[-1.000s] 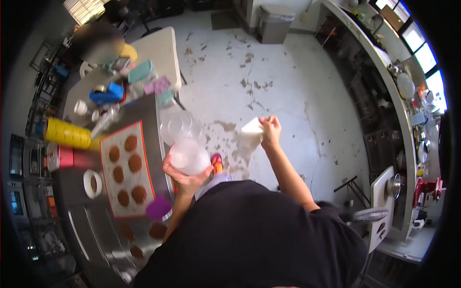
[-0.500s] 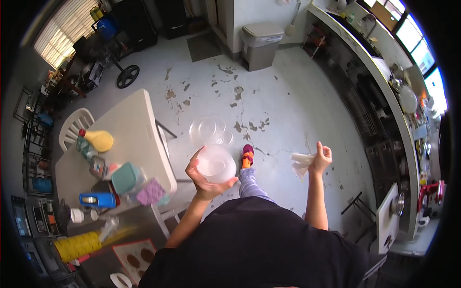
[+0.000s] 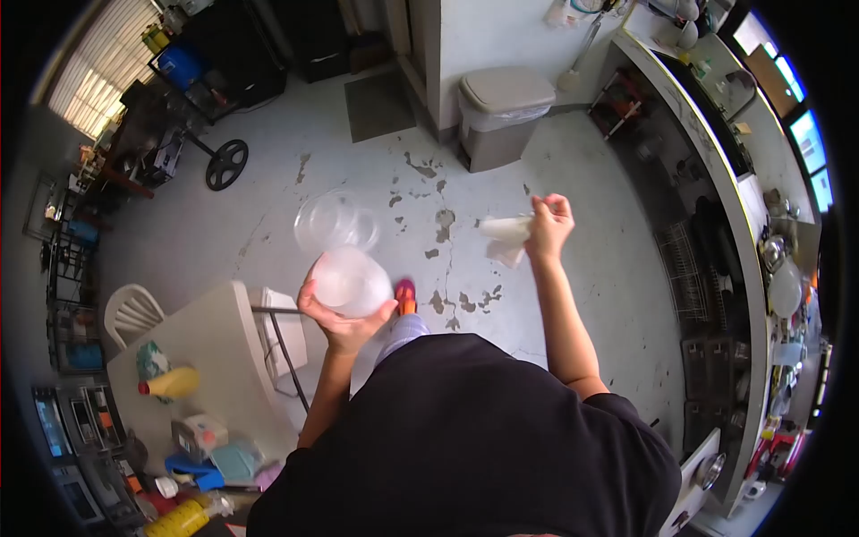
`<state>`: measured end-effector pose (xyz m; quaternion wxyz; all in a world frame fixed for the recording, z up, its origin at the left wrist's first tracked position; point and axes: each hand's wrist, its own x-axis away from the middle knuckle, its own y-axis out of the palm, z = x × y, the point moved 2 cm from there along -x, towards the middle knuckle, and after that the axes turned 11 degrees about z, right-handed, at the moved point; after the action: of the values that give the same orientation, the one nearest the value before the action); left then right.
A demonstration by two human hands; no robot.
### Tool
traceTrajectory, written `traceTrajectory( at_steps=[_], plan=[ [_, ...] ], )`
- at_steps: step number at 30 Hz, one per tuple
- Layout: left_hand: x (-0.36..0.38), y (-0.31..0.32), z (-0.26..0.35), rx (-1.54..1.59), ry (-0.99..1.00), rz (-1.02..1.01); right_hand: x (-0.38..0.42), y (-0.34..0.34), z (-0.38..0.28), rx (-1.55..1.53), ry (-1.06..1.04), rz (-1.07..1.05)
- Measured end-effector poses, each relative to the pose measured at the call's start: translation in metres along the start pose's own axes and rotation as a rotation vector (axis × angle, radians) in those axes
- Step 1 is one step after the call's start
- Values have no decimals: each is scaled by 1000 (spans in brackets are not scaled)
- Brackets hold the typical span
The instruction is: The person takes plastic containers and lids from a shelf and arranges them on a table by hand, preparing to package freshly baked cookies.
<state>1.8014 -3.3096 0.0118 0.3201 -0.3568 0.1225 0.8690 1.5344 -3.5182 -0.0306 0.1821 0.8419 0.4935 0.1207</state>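
My left hand (image 3: 344, 324) is wrapped round a translucent plastic bowl (image 3: 347, 279), thumb on its right side and fingers on its left. Clear round plastic pieces (image 3: 333, 222) stick out beyond the bowl's far side; how they are held is hidden. To the right, my right hand (image 3: 550, 224) is raised and pinches a crumpled whitish cloth or tissue (image 3: 507, 237), which hangs to the left of the fingers. The two hands are well apart, both over the floor.
A white table (image 3: 201, 349) at the lower left bears a yellow bottle (image 3: 176, 383) and containers. A white chair (image 3: 134, 313) stands beside it. A lidded bin (image 3: 503, 116) is ahead; a long counter (image 3: 747, 215) runs along the right.
The view has moved forward, with the table now lower and the bin nearer. My right hand has risen and moved left with the cloth; my left hand still holds the bowl, further left in view.
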Motion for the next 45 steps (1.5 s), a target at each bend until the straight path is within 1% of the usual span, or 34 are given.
traceTrajectory(
  at_steps=[1, 3, 7, 8, 9, 10, 11, 14, 15, 17, 19, 20, 21, 23, 24, 25, 26, 27, 29, 30, 31, 32, 33, 34, 36, 37, 38, 41, 43, 45],
  plan=[
    [-11, 11, -20, 5, -1, -6, -13, 25, 17, -22, 34, 11],
    [-34, 33, -68, -16, -136, 91, -43, 72, 44, -104, 110, 68],
    [-107, 91, -170, 19, -41, 102, -130, 153, 99, -110, 128, 122],
    [-130, 105, -194, -98, 60, 55, -151, 166, 119, -124, 117, 144],
    [-162, 128, -217, -63, 83, 49, -186, 181, 139, -97, 63, 214],
    [-191, 154, -234, 21, 52, 65, -213, 203, 137, -59, 12, 279],
    [-216, 178, -250, 100, 12, 82, -233, 218, 140, -56, 131, 319],
    [-293, 233, -280, 102, 43, 14, -287, 252, 157, -90, 118, 402],
    [-313, 248, -288, 99, 26, -14, -305, 259, 165, -89, 115, 438],
    [-344, 278, -303, 185, 115, -109, -322, 268, 176, -119, 141, 509],
    [-363, 307, -321, 238, 115, -157, -341, 274, 191, -194, 318, 713],
    [-369, 318, -326, 270, 108, -181, -349, 275, 196, -260, 444, 613],
    [-373, 327, -329, 298, 103, -201, -355, 275, 200, -254, 447, 619],
    [-376, 340, -341, 263, 102, -191, -364, 280, 212, -679, 690, 516],
    [-379, 345, -346, 234, 111, -179, -374, 277, 229, -721, 716, 439],
    [-380, 349, -352, 228, 111, -183, -382, 271, 257, -722, 722, 441],
    [-381, 350, -360, 225, 44, -165, -389, 264, 287, -589, 704, 453],
    [-382, 352, -368, 225, -20, -146, -396, 264, 303, -458, 681, 462],
    [-392, 354, -385, 192, 12, -158, -389, 294, 306, -424, 796, 411],
    [-392, 353, -390, 155, 37, -163, -389, 294, 322, -386, 828, 341],
    [-394, 356, -394, 156, 42, -166, -394, 290, 353, -346, 860, 274],
    [-397, 358, -398, 133, 19, -144, -402, 276, 391, -266, 1017, 231],
    [-401, 361, -401, 109, -4, -123, -403, 273, 416, -261, 1041, 192],
    [-405, 365, -404, 110, -4, -134, -399, 282, 416, -202, 1067, 233],
    [-411, 376, -413, 149, -102, -78, -392, 298, 414, -112, 1094, 304],
    [-413, 379, -418, 153, -109, -88, -391, 301, 412, -78, 1094, 328],
    [-415, 383, -422, 119, -106, -92, -393, 302, 408, 39, 1096, 348],
    [-420, 391, -428, 70, -141, -87, -405, 290, 432, -8, 1112, 358],
    [-420, 398, -429, 50, -180, -77, -416, 290, 434, 10, 1142, 387],
    [-419, 401, -430, 11, -184, -78, -423, 286, 434, 299, 1110, 425]
  ],
)
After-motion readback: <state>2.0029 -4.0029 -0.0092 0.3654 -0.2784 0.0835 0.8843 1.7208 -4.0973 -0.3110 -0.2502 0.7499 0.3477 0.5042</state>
